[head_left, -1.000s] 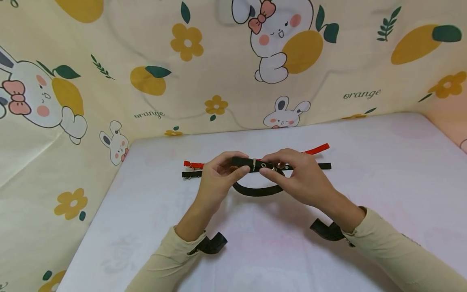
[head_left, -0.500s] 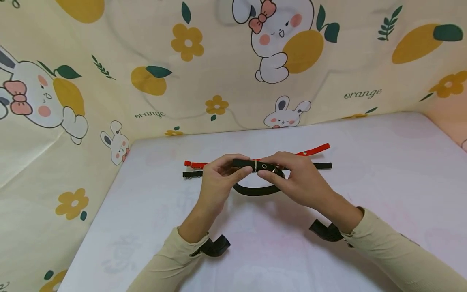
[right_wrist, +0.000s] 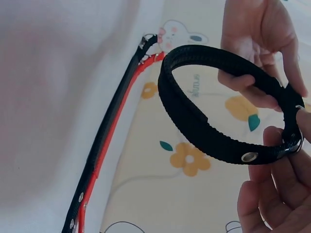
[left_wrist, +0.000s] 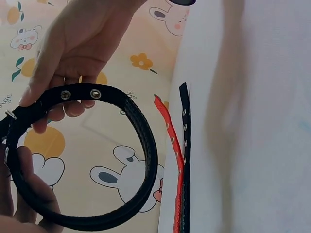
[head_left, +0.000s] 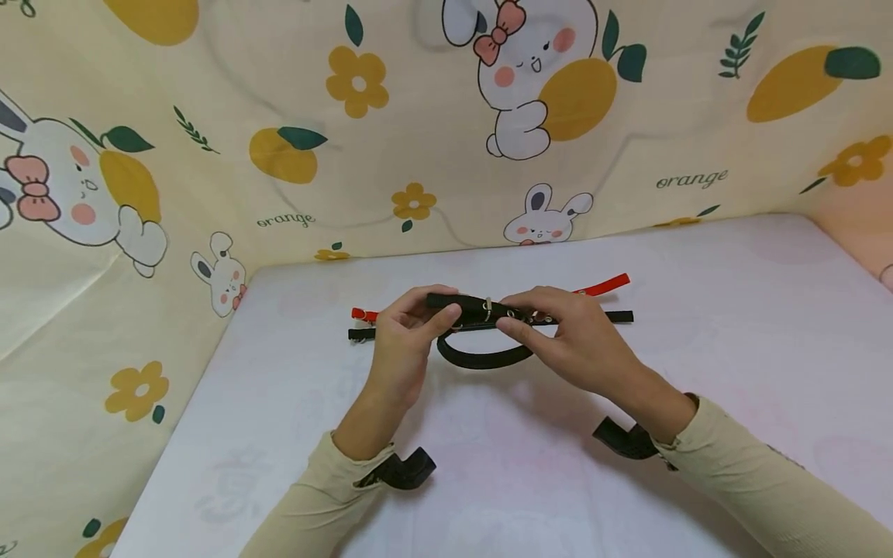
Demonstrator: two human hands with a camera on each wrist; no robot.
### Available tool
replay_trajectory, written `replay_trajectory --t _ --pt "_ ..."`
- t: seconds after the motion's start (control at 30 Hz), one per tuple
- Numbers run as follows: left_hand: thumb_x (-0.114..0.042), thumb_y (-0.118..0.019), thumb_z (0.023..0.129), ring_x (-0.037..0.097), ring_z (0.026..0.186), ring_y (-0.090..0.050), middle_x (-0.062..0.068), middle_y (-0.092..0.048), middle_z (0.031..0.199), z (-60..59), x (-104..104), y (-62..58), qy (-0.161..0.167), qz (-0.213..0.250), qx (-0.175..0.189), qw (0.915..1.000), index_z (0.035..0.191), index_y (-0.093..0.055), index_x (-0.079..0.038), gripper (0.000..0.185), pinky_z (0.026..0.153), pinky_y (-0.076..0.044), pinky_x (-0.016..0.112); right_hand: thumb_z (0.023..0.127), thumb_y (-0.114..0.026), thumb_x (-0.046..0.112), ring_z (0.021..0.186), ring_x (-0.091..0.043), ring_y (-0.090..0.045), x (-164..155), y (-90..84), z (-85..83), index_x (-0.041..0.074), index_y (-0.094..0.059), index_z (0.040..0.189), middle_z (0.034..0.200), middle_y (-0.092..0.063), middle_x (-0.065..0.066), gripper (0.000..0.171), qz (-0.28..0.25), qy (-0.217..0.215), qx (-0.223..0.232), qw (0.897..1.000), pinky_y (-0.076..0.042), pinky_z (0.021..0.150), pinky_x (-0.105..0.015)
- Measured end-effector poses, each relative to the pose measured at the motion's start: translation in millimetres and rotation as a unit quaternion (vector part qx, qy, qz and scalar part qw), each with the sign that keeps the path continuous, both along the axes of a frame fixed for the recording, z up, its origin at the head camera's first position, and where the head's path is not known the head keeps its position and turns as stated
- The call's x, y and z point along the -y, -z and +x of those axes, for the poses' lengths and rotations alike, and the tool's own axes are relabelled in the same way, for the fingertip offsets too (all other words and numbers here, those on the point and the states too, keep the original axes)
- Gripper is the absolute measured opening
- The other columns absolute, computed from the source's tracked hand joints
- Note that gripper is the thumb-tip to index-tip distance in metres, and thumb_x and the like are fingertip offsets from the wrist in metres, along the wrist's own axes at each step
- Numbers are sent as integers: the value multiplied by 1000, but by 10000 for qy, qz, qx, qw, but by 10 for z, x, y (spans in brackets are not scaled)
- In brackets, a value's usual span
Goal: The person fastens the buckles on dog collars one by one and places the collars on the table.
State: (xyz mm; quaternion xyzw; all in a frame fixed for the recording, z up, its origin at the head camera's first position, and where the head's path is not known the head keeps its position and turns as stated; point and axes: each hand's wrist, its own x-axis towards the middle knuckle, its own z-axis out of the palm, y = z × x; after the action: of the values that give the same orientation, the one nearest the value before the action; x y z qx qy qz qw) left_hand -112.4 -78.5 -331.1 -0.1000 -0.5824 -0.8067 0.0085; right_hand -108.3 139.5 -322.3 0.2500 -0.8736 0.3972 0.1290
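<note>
A black collar with metal eyelets and a buckle is closed into a loop, held above the table between both hands. My left hand pinches the strap's free end, thumb in front and fingers behind. With thumb and fingers, my right hand grips the collar to the right of its metal buckle. The left wrist view shows the round loop hanging between the hands, two eyelets along its top. From the right wrist, the band appears with one eyelet near the buckle, which the fingers partly cover.
Behind the hands, a red collar and another black collar lie stretched out side by side on the white table. A patterned cloth with rabbits and oranges rises along the table's back and left edges.
My left hand has shifted slightly left along the strap, and its thumb has moved away from the buckle. The strap end now tilts up to the left. The right hand stays nearly in place.
</note>
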Motion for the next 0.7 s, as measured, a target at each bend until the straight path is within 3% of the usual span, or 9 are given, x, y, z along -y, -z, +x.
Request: replay_trajectory --t 0.07,0.17,0.33,0.57,0.7 --pt "-14 -79 85 11 86 -64 -4 -71 93 -11 7 16 102 37 14 9999 96 -74 -21 15 83 -52 24 91 -74 28 82 -8 -59 2 -6 2 23 -75 111 100 -75 9 20 -25 -20 11 10000 -47 61 -23" --pt "-23 -84 79 11 88 -63 -3 -71 95 -6 -5 37 244 -102 14 9997 100 -73 -18 24 82 -53 22 91 -74 27 83 -7 -61 11 -12 11 23 -75 111 100 -75 10 21 -87 -79 13 9999 -47 63 -23" --pt "-5 -77 85 12 92 -65 -3 -72 100 36 -59 40 280 -508 -68 9983 106 -71 -4 22 85 -54 23 91 -74 25 88 -3 -65 34 -21 28 23 -75 112 101 -75 11 22 -136 -282 -118 9994 -50 69 -23" --pt "-9 -79 85 14 94 -66 -2 -71 101 55 -75 49 335 -546 -191 9978 110 -67 5 31 85 -54 24 90 -75 28 87 0 -61 46 -29 33 26 -72 113 102 -71 16 24 -172 -306 -201 9992 -54 80 -24" --pt "-11 -79 84 15 94 -66 -3 -71 102 56 -76 63 331 -601 -236 9974 112 -65 7 36 86 -54 24 87 -78 28 88 -1 -62 53 -28 41 25 -72 114 106 -72 14 28 -224 -202 -251 9992 -52 75 -20"
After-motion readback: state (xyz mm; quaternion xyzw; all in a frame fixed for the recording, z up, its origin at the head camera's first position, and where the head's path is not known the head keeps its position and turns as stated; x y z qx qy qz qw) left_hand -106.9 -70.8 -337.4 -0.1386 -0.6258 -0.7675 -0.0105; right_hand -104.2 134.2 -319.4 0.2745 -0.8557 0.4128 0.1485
